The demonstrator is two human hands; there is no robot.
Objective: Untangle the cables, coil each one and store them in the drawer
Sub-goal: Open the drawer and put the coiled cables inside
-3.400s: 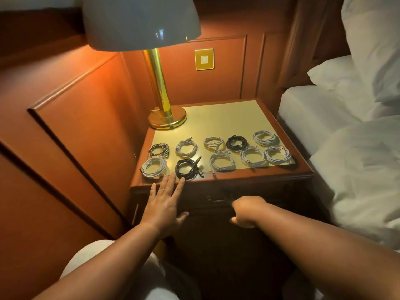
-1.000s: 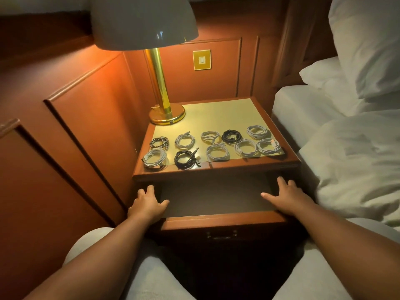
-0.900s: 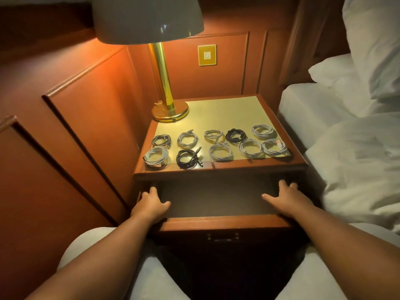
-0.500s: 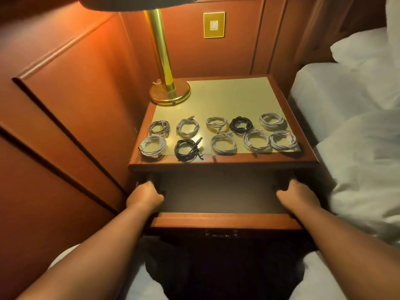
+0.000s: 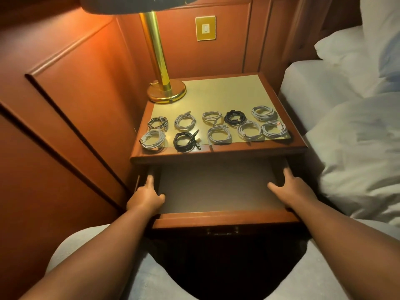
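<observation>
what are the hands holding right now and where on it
Both are on the open drawer: the left hand grips its left side wall, and the right hand rests on its right side wall. No cable is held.

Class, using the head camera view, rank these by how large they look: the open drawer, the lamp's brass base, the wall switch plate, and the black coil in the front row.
1. Drawer
2. Brass base
3. Black coil and switch plate: these look alike, and the coil lies nearer the camera, so I leave them unranked.
</observation>
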